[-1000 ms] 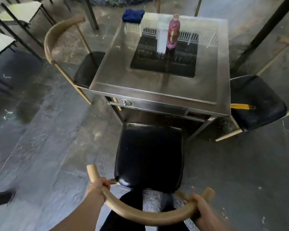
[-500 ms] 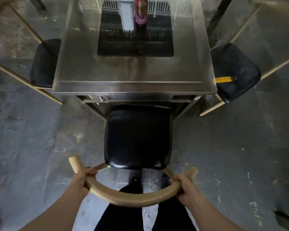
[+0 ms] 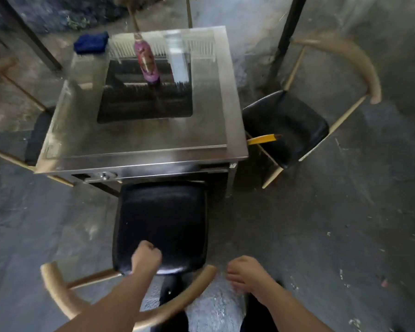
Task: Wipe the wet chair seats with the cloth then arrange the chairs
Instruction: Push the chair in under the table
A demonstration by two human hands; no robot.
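Steel table [image 3: 139, 149] on wet concrete floor [image 3: 321, 236] (blurred), both grips curled, empty.

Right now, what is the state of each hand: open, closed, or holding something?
Left hand: closed in a fist above the chair seat, holding nothing.
Right hand: fingers loosely curled, holding nothing, beside the end of the backrest.
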